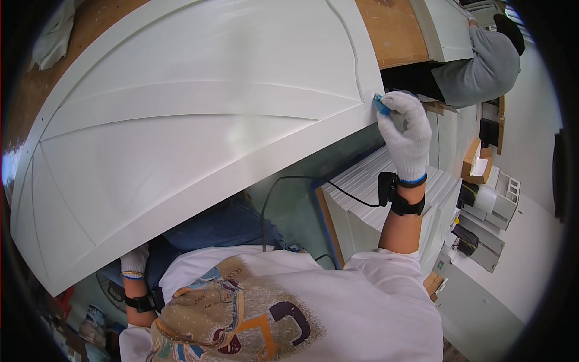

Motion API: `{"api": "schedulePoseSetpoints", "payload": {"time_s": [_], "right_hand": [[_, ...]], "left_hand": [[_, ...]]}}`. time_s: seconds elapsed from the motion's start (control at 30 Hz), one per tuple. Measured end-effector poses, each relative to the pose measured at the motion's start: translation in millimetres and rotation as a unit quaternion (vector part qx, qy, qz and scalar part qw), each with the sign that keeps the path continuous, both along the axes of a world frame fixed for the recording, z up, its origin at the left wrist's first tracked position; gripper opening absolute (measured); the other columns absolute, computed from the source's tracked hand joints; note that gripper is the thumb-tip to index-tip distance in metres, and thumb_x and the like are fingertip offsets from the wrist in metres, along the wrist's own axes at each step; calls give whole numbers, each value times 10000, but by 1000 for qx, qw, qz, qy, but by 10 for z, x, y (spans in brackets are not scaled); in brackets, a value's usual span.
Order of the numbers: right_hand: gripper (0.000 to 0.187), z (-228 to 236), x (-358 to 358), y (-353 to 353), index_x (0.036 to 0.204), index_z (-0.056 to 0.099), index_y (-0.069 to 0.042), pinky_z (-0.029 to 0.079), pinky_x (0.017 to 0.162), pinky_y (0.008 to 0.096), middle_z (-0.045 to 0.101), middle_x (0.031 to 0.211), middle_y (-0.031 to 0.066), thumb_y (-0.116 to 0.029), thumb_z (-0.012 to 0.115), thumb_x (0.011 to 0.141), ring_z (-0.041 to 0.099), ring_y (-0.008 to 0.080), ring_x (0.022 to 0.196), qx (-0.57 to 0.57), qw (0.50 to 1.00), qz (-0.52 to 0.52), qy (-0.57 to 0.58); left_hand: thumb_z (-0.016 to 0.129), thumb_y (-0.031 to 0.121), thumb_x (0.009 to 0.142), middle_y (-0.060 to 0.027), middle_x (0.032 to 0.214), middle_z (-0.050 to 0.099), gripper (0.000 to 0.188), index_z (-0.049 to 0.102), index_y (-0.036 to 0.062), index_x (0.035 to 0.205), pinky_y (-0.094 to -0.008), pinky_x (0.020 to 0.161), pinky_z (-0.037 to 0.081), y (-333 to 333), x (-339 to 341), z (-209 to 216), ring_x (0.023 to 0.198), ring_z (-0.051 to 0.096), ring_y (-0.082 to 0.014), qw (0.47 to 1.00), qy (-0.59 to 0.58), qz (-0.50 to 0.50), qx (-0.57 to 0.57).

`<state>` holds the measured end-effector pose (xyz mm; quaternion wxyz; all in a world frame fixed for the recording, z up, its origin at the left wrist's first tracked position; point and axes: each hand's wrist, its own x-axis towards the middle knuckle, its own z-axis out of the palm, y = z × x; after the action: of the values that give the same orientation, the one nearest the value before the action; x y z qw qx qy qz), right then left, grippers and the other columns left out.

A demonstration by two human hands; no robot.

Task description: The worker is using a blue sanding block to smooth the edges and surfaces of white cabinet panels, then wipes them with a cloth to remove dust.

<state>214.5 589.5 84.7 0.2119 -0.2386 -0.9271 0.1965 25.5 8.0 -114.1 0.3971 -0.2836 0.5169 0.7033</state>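
A large white panel door [199, 142] with raised framing strips lies in front of me. My right hand [405, 123], in a white knitted glove, pinches a small blue piece [381, 104] at the panel's right corner. The piece is crumpled-looking, and I cannot make out its exact kind. My left hand [135, 260], also gloved, is down at the panel's near edge on the left. Its fingers are hidden by the panel, so their grip does not show.
A stack of white boards [377, 181] stands below the right corner. A black cable [283, 178] runs to the band on my right wrist. At the upper right, a person in a grey top [479, 66] bends over another white panel [449, 30]. An open cardboard box [476, 163] lies farther right.
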Motion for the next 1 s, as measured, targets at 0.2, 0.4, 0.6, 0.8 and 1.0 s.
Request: {"api": "schedulePoseSetpoints", "payload": {"time_s": [0.2,0.4,0.6,0.8,1.0], "right_hand": [[267,17,-20,-11,929,623,-37,504,726,268,633,939,89,70,659,688,615,172,799,17,1000,0,-13],[266,-11,-4,-5,933,621,-38,504,730,264,632,937,92,70,659,692,615,173,804,6,1000,1,-11],[228,-57,54,38,980,601,-19,509,759,275,628,983,93,37,645,763,612,162,858,-68,995,-47,63],[274,-120,-103,-25,1102,509,30,534,863,342,579,1062,136,19,591,841,597,201,976,-375,862,-173,294],[274,-173,-179,-77,1104,508,31,530,872,349,579,1060,131,3,594,845,600,193,968,-410,848,-182,281]], "left_hand": [[499,508,874,-105,1270,475,594,421,81,1281,-414,908,449,-212,-6,-165,1143,478,-281,978,126,-153,-58],[483,493,889,-114,1302,452,589,404,78,1299,-432,941,430,-224,-10,-185,1181,453,-293,977,132,-156,-63],[516,488,871,-116,1300,452,601,405,81,1298,-430,941,431,-66,-14,-81,1181,454,-290,979,126,-143,-72],[570,496,835,-95,1221,497,592,445,90,1248,-393,854,451,-42,-26,-40,1087,493,-259,978,120,-164,-56],[541,495,855,-98,1227,497,576,445,86,1250,-399,864,447,-133,-22,-113,1095,492,-261,982,123,-134,-48]]}}
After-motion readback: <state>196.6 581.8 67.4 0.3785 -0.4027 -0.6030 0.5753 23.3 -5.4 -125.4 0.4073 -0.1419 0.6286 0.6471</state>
